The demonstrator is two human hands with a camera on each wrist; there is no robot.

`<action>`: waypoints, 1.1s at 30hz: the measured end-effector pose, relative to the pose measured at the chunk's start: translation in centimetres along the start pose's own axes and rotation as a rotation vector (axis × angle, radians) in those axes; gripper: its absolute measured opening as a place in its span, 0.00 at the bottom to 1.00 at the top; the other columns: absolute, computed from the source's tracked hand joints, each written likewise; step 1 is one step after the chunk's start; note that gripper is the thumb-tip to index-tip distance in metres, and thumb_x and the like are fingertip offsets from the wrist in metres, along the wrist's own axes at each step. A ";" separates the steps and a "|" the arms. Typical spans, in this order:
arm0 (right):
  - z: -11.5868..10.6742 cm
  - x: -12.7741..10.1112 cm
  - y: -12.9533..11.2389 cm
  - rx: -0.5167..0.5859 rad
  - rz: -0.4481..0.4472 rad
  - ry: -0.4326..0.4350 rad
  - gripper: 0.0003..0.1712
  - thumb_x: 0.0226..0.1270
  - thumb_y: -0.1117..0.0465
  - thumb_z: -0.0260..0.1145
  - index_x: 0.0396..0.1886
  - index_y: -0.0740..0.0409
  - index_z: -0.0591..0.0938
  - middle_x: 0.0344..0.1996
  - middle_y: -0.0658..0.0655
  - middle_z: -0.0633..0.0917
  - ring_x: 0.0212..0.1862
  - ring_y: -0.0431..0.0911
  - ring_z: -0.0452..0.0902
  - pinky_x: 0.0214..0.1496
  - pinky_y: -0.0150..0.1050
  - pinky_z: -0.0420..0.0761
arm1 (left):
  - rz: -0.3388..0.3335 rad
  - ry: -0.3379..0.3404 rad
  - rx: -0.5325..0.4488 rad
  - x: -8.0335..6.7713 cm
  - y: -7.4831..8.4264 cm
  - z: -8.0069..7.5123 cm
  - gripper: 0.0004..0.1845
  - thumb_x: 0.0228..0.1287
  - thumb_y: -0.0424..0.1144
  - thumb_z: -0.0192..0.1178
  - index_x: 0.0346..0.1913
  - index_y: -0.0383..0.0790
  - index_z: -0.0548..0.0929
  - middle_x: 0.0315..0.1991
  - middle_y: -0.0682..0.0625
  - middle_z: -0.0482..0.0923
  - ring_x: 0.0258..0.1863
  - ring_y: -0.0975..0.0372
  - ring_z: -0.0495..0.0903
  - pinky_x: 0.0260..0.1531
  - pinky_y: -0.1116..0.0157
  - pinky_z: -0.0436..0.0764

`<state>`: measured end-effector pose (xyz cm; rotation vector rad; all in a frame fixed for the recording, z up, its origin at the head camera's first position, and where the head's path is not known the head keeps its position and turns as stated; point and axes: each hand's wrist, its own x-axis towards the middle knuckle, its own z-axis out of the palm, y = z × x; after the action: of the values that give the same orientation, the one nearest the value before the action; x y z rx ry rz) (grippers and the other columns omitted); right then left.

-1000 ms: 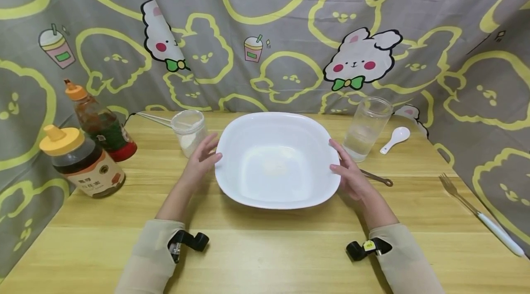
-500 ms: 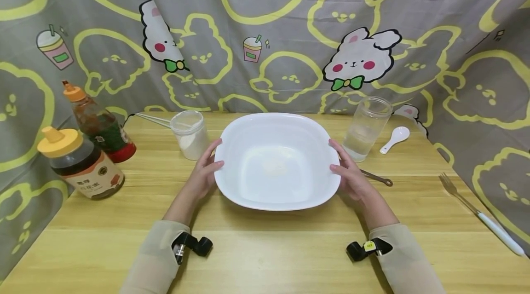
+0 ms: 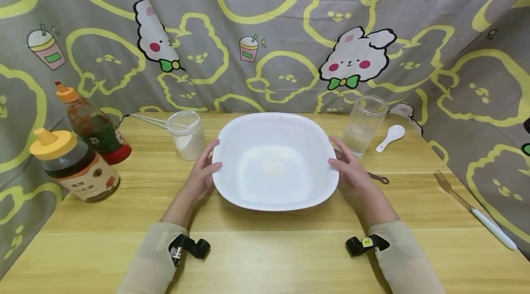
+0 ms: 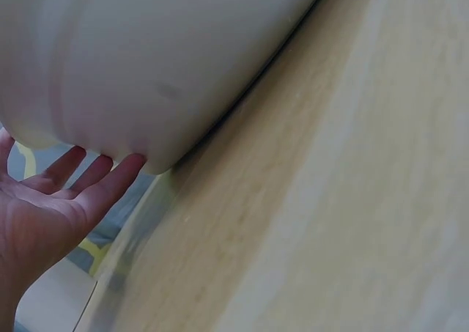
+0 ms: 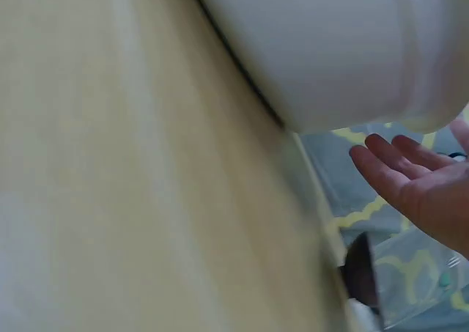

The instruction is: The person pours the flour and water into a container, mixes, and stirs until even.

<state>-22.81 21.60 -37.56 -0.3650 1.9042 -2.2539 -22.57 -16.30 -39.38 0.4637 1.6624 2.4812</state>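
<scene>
Table [image 3: 265, 248] first: pale wood, backed by a grey cloth with yellow bunny outlines, and everything is laid out in an arc so the middle stays free for the big piece. That piece is the white bowl [image 3: 275, 160], wide, shallow and apparently unfilled, sitting flat on the wood at the centre. Both hands flank it, which looks like the way you'd steady or shift something that broad. Her left hand [image 3: 201, 172] has straight fingers laid against the bowl's left wall, thumb up by the rim; the left wrist view shows the fingertips [image 4: 110, 178] tucked just under the curve. Her right hand [image 3: 349, 170] mirrors it on the right edge, fingers spread and relaxed, touching rather than clamping.

Off to the left stand a honey jar [image 3: 74, 165] and a sauce bottle [image 3: 93, 123], near the edge. A small tub of white powder [image 3: 188, 134] sits just beside the bowl, a glass of water [image 3: 364, 124] on the other side. Farther right lie a white spoon [image 3: 391, 136] and a fork [image 3: 474, 209].
</scene>
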 end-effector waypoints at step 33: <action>-6.7 4.0 0.3 -0.532 -0.186 0.706 0.52 0.42 0.52 0.69 0.64 0.46 0.48 0.56 0.62 0.59 0.57 0.54 0.54 0.57 0.45 0.60 | -0.029 0.086 0.017 -0.3 0.1 0.6 0.34 0.54 0.25 0.48 0.65 0.44 0.53 0.57 0.38 0.56 0.44 0.60 0.71 0.35 0.63 0.78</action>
<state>-28.61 26.73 -38.54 0.2566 2.9395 -2.1129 -22.11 -15.83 -39.14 0.3372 1.7090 2.5017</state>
